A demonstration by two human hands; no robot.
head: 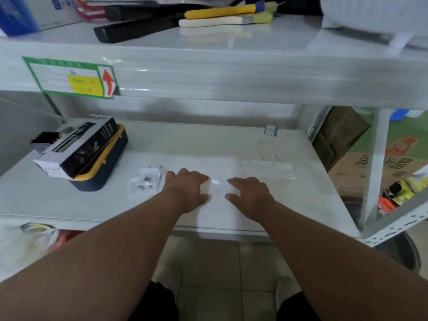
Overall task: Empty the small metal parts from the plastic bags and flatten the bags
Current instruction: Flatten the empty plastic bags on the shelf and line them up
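Bare forearms, no sleeves; dark shorts.

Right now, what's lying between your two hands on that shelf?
In the head view, a clear plastic bag lies flat between the left hand and right hand, both touching its edges.

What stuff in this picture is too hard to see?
Head view:
- Green label: its writing is blurred.
- Clear bag between the left hand and right hand: see-through, so its edges are unclear.
- Metal parts: too small to identify.
- Blue box: cut off by the edge.
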